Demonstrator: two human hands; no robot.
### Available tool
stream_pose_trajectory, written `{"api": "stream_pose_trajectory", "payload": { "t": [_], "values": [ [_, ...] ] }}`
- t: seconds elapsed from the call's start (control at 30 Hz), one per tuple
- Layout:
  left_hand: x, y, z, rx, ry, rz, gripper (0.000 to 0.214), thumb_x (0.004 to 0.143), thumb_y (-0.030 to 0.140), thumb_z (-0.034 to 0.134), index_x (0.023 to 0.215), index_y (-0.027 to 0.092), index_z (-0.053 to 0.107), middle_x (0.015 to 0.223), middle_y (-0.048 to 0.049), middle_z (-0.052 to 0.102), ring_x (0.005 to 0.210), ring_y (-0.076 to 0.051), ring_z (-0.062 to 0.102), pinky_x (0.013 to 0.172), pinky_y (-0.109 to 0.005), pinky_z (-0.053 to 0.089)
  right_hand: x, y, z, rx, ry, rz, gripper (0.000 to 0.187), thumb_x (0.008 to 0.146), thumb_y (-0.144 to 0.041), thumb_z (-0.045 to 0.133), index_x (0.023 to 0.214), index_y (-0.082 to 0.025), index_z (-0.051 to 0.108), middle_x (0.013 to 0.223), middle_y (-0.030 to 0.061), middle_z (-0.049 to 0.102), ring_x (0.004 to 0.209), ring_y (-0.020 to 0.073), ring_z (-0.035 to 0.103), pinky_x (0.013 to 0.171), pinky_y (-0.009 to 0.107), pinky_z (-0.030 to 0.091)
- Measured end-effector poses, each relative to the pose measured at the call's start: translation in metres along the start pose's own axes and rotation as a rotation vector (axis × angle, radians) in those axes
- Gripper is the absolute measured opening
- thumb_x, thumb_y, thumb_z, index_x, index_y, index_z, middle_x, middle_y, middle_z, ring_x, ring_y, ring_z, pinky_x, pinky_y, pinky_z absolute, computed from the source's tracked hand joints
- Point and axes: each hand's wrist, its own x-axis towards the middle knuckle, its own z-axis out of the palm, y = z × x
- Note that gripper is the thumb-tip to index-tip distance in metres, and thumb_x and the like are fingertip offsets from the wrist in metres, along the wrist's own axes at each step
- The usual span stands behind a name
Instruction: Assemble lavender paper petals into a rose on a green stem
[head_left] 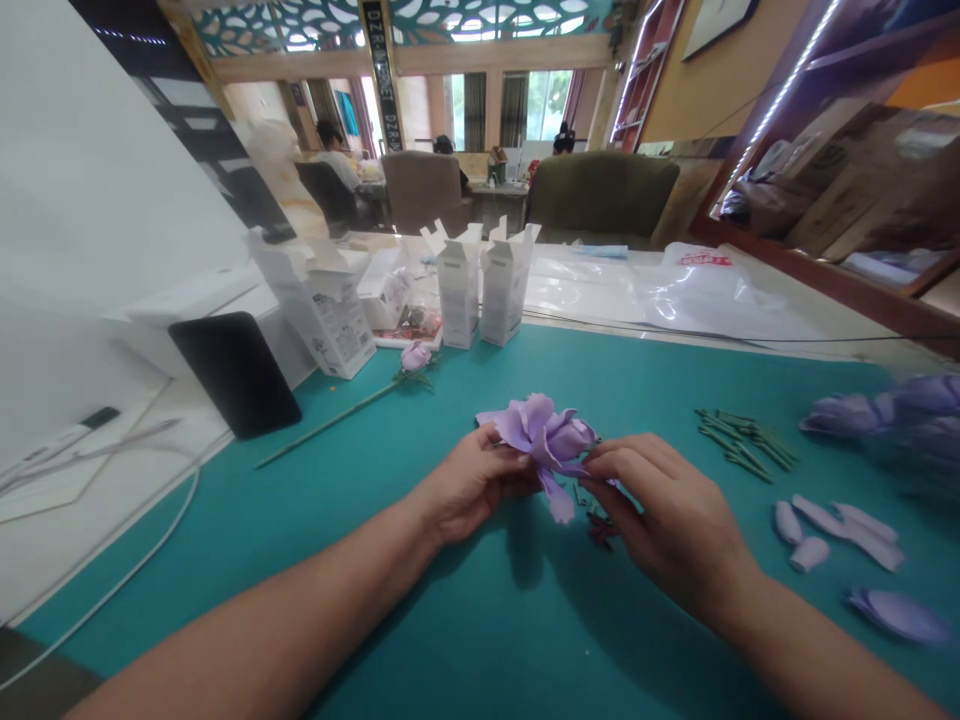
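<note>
A purple artificial flower with spread petals is held above the green mat. My left hand is closed on its left side, thumb on top and the other fingers mostly hidden below. From the right, my right hand pinches a petal at the flower's lower right edge between thumb and fingers. On the mat just beneath lie small green pieces and a dark red piece, partly covered by my right fingers.
A finished-looking rose on a green stem lies left, near a black tablet-like slab. White boxes stand behind. To the right are green sticks, pale foam pieces, stacked purple petals and purple flowers. People sit far back.
</note>
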Motion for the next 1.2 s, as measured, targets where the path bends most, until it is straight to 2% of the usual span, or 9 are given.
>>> {"api": "stream_pose_trajectory", "payload": {
  "t": [0.7,0.87,1.03,1.2],
  "values": [
    [-0.0022,0.0017,0.0049,-0.002,-0.006,0.001,0.038,0.052,0.020,0.089,0.080,0.014,0.065,0.074,-0.0023,0.066,0.069,-0.015,0.062,0.069,-0.027,0.051,0.0021,-0.0039,-0.0018,-0.005,0.021,-0.028,0.020,0.100,-0.012,0.044,0.086,-0.020,0.055,0.081,0.0056,0.065,0.074,0.0187,0.058,0.067,0.028,0.046],
    [-0.0017,0.0008,0.0036,-0.015,-0.011,-0.022,0.041,0.052,0.020,0.089,0.085,0.014,0.064,0.076,-0.0020,0.066,0.069,-0.014,0.062,0.069,-0.026,0.050,0.0031,-0.0044,-0.0038,-0.028,0.019,-0.029,0.021,0.101,-0.013,0.044,0.087,-0.020,0.058,0.082,0.0056,0.066,0.075,0.0178,0.060,0.068,0.027,0.048],
    [-0.0012,0.0002,0.0013,0.009,-0.004,-0.056,0.041,0.058,0.024,0.086,0.091,0.015,0.062,0.072,-0.0004,0.063,0.063,-0.012,0.059,0.065,-0.026,0.048,0.0034,-0.0055,-0.0029,-0.009,0.034,0.051,0.020,0.102,-0.019,0.044,0.089,-0.020,0.059,0.086,0.0056,0.066,0.076,0.0165,0.063,0.066,0.024,0.049],
    [-0.0009,-0.0009,0.0012,0.074,0.024,-0.033,0.042,0.065,0.025,0.080,0.100,0.015,0.059,0.082,-0.0027,0.064,0.064,-0.011,0.057,0.063,-0.025,0.046,0.0026,-0.0054,-0.0023,0.024,0.023,0.107,0.017,0.101,-0.021,0.047,0.088,-0.020,0.058,0.078,0.0027,0.064,0.068,0.0146,0.061,0.060,0.022,0.047]
  ]
}}
